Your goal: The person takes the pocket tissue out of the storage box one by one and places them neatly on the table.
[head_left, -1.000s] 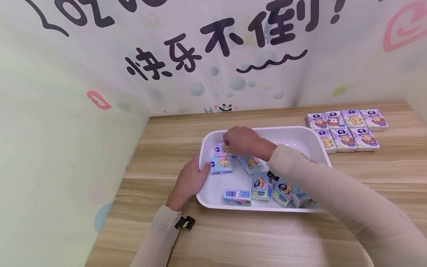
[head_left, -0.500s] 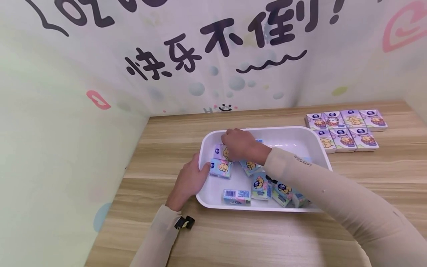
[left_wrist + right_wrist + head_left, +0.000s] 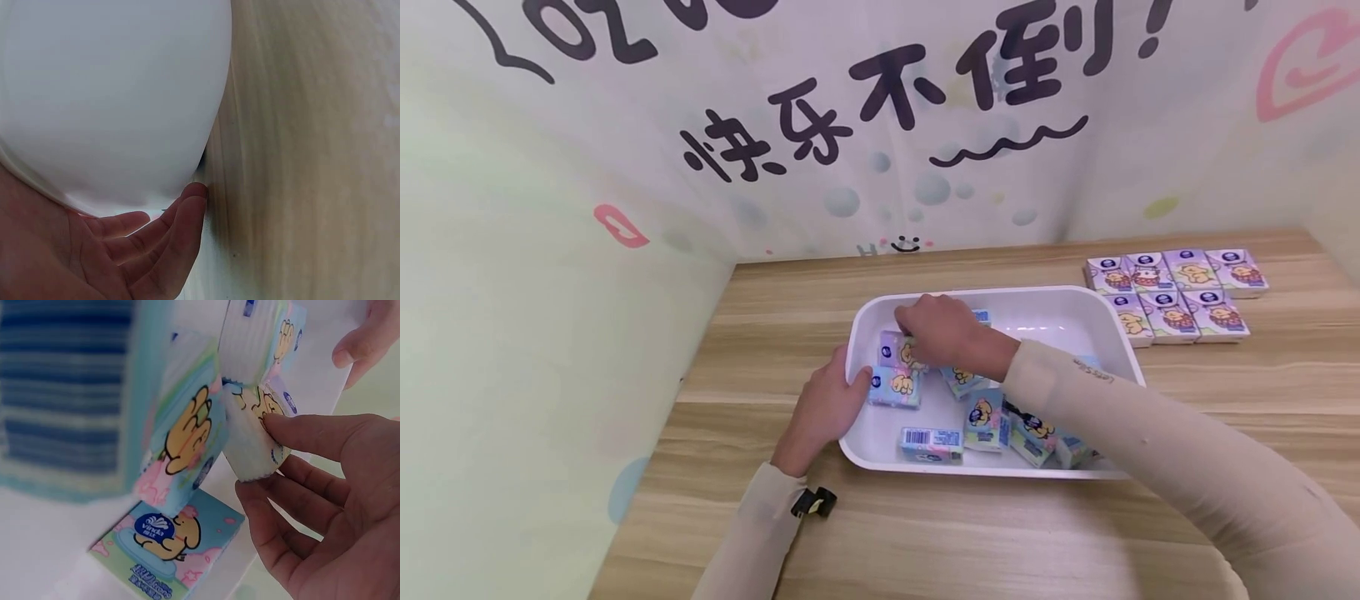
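My left hand (image 3: 829, 402) holds the left end of a white plastic tray (image 3: 880, 468), thumb over the rim. In the left wrist view, the fingers (image 3: 178, 250) curve against the tray's outer wall. Inside the tray, my right hand (image 3: 946, 333) pinches a purple tissue pack (image 3: 891, 348) with a cartoon dog. The right wrist view shows thumb and fingertips on that tissue pack (image 3: 250, 447). A blue tissue pack (image 3: 895, 386) lies right against its near side, by my left thumb. Another blue tissue pack (image 3: 961, 379) lies tilted below my right wrist.
Several more blue tissue packs (image 3: 985, 417) lie loosely along the tray's near side, one on its edge with a barcode (image 3: 931, 442) showing. Behind the tray's right end, several purple tissue packs (image 3: 1172, 312) stand in two rows on the wooden table (image 3: 1000, 533). A printed curtain hangs behind.
My right hand has shifted the purple pack slightly toward the tray's near side, and the blue pack against it has slid the same way. My left hand stays on the rim.
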### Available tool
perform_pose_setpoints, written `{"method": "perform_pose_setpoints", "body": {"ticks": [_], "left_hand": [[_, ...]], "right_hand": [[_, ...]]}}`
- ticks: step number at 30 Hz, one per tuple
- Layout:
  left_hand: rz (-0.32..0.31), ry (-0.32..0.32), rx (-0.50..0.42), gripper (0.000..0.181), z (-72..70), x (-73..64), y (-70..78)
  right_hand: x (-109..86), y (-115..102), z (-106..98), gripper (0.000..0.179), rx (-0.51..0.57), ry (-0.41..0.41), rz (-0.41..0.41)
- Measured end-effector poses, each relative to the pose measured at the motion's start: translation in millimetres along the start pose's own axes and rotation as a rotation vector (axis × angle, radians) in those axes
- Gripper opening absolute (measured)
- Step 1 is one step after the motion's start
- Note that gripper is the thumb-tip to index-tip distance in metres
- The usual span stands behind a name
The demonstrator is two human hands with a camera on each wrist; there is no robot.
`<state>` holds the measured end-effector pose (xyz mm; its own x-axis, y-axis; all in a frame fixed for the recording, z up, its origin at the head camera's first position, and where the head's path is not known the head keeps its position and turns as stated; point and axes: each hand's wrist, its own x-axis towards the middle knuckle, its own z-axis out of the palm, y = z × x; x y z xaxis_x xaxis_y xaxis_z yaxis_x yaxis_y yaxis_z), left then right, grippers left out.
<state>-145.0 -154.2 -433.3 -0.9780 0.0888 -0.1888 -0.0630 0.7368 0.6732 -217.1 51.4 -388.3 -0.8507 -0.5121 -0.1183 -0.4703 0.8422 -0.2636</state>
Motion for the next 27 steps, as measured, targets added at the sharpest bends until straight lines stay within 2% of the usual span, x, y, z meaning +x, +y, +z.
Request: {"method": "perform_pose_setpoints", "body": {"ticks": [12, 21, 27], "left_hand": [[-0.002, 0.001, -0.002, 0.057, 0.6, 0.0, 0.5], [-0.001, 0.009, 0.000, 0.058, 1.9, -0.5, 0.5], [-0.013, 0.015, 0.003, 0.060, 1.1, -0.8, 0.5]], "right_hand": [[-20.4, 11, -14, 0.021, 0.070, 0.096, -0.023], [-35.9, 33, -17, 0.025, 0.143, 0.144, -0.010], [-47.6, 50, -19, 0.025, 0.188, 0.139, -0.017]]}}
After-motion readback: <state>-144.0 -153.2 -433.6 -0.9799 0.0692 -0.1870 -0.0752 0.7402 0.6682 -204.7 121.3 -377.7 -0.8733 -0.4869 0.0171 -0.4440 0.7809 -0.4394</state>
